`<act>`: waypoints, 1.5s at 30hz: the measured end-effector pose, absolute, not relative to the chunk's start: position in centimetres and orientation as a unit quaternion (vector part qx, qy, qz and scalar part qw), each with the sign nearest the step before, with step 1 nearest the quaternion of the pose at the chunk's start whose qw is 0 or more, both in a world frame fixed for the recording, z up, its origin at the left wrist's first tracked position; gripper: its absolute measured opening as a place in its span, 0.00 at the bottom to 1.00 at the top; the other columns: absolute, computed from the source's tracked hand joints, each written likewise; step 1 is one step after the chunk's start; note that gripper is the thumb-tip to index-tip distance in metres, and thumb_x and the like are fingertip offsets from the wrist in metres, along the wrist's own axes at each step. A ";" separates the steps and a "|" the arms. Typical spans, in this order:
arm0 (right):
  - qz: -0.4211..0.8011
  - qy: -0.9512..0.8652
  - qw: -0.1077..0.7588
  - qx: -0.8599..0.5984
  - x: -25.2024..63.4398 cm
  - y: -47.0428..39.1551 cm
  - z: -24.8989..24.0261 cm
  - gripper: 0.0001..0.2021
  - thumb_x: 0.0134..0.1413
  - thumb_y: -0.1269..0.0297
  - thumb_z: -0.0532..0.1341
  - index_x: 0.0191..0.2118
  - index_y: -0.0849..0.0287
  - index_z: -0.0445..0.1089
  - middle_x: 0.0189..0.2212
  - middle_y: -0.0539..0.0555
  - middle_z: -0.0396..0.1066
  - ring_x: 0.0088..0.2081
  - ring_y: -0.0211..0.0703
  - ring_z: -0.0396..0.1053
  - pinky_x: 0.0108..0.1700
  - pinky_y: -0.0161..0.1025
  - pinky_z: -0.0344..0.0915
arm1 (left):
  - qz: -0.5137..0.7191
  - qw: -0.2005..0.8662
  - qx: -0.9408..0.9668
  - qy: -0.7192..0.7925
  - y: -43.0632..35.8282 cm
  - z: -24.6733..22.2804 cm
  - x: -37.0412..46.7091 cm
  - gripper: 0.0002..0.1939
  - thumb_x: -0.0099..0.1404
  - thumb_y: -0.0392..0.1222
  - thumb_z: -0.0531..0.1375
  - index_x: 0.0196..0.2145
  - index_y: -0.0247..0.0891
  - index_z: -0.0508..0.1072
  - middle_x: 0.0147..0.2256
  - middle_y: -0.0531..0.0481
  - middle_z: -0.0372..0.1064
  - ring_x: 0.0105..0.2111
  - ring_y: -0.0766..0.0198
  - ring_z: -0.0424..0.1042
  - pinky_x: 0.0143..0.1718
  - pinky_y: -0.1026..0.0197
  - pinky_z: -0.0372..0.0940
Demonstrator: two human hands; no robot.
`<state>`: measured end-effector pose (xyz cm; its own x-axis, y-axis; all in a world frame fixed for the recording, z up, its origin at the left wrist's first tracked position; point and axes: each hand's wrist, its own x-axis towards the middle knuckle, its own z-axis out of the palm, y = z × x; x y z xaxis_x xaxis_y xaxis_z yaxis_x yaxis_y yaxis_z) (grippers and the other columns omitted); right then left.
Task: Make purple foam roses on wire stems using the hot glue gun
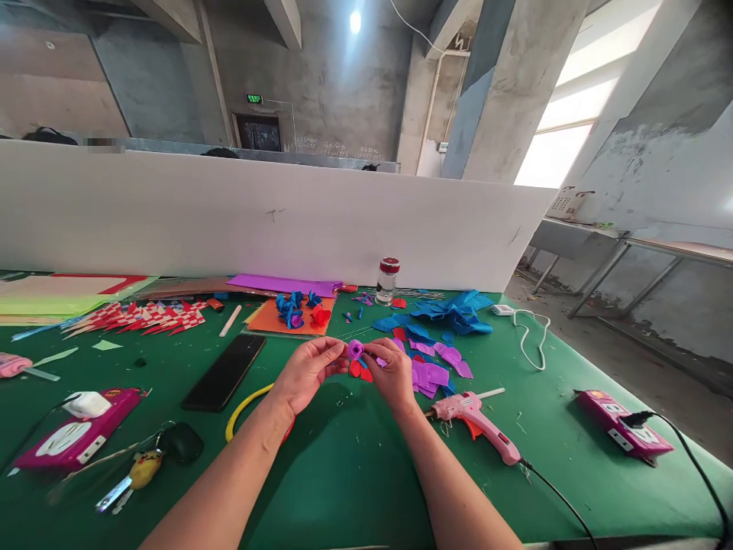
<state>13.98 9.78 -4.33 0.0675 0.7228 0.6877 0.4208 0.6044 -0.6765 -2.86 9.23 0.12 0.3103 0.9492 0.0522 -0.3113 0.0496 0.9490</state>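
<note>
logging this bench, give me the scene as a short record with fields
left hand: pinching purple flower
right hand: fingers on the same flower, other side
right of hands: glue gun, lying on its side
left of hands: phone, screen dark
beyond hands: lidded jar, before white panel
surface: green table

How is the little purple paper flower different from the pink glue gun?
The purple paper flower is much smaller than the pink glue gun. The flower is held up between the left hand and right hand, while the glue gun lies on the green table. The flower is a round curl; the glue gun is long, with an orange-red trigger and black cord.
</note>
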 end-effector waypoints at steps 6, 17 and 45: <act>0.119 -0.667 0.600 -0.426 14.0 9.7 -4.4 0.06 0.54 0.66 0.61 0.34 0.53 0.78 0.31 0.53 0.73 0.33 0.43 0.70 0.35 0.38 0.66 | 0.480 0.652 0.488 0.327 9.2 -0.2 -2.6 0.10 0.53 0.41 0.69 0.31 0.33 0.77 0.28 0.49 0.72 0.28 0.68 0.69 0.33 0.65 0.66; 0.140 -0.670 0.595 -0.422 13.9 9.9 -4.7 0.06 0.54 0.66 0.62 0.34 0.53 0.77 0.31 0.53 0.73 0.33 0.43 0.71 0.36 0.38 0.67 | 0.491 0.662 0.467 0.321 9.2 -0.5 -2.3 0.09 0.50 0.40 0.70 0.27 0.34 0.75 0.29 0.49 0.74 0.30 0.65 0.71 0.36 0.61 0.67; 0.148 -0.682 0.605 -0.384 14.0 9.8 -4.4 0.07 0.54 0.69 0.61 0.34 0.54 0.77 0.31 0.52 0.73 0.33 0.42 0.71 0.35 0.36 0.67 | 0.508 0.652 0.468 0.313 9.3 -0.1 -2.8 0.10 0.58 0.45 0.65 0.31 0.34 0.74 0.32 0.46 0.73 0.34 0.62 0.71 0.34 0.63 0.64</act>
